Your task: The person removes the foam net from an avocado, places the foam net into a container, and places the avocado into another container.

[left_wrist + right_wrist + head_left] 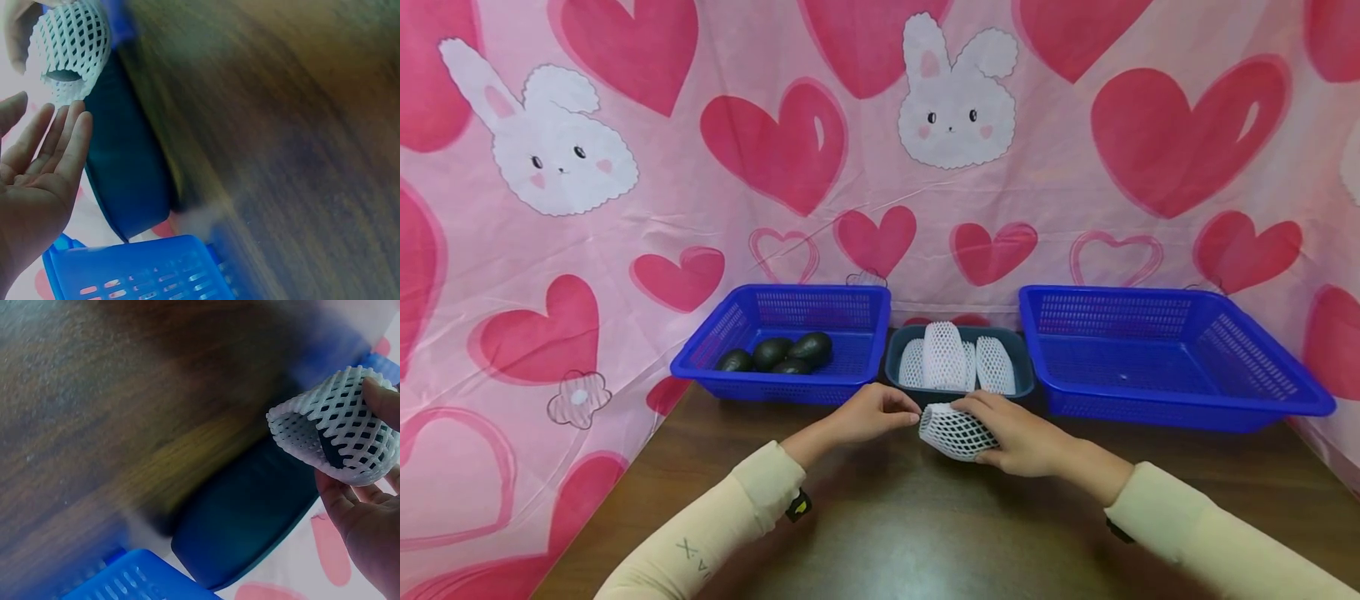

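Note:
My right hand [1026,433] grips a white foam net sleeve [958,432] in front of the dark bin, fingers and thumb around its right end. A dark avocado [331,447] shows inside it through the mesh and the open end. That open end faces my left hand [872,412], whose fingertips are right at its rim. In the left wrist view the left hand's fingers [65,140] are extended below the sleeve, with nothing held. Several more white foam net sleeves [944,357] stand in the dark bin [891,367] behind.
At the left a blue basket [775,385] holds several dark avocados [772,354]. Another blue basket [1180,408] stands at the right, beside the bin. All rest on a brown wooden table [925,533], with a pink heart-patterned cloth [865,183] hanging behind.

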Tool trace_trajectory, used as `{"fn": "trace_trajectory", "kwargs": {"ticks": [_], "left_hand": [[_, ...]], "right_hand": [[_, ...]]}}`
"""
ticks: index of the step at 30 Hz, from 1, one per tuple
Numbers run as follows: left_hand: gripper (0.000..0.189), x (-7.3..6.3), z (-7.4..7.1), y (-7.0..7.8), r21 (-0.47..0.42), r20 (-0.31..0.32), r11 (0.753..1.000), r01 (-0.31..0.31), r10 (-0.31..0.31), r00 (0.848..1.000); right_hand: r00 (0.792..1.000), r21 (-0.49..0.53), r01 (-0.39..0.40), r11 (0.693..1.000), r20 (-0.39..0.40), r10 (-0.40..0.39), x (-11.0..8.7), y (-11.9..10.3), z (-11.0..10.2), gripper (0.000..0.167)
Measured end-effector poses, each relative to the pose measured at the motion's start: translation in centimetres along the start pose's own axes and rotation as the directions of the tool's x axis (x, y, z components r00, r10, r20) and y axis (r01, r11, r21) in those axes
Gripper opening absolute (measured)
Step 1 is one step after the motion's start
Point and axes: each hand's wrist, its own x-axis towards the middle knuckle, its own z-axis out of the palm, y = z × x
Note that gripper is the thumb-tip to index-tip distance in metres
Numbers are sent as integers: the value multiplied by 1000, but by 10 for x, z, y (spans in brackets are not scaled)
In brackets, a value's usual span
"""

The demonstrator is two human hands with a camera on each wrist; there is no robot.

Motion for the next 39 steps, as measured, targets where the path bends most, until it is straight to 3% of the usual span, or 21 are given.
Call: {"fn": "trace_trajectory", "kwargs": {"ticks": [6,23,32,39], "left_hand": [[18,2,4,-4,11,27,1000,-9,9,1000],[17,2,11,-8,20,3,1000,-13,13,1000],[18,4,13,-10,3,9,1000,-31,31,999],[17,5,15,-5,-8,21,1000,-4,4,1000]], "right_hand": [[1000,21,-13,1000,19,13,1,-1,4,70],[1000,15,-25,1000,14,24,0,2,11,73],[994,105,-101,989,42,97,-2,1,8,78],[991,135,-134,982,-10,137,-5,4,8,74]]}}
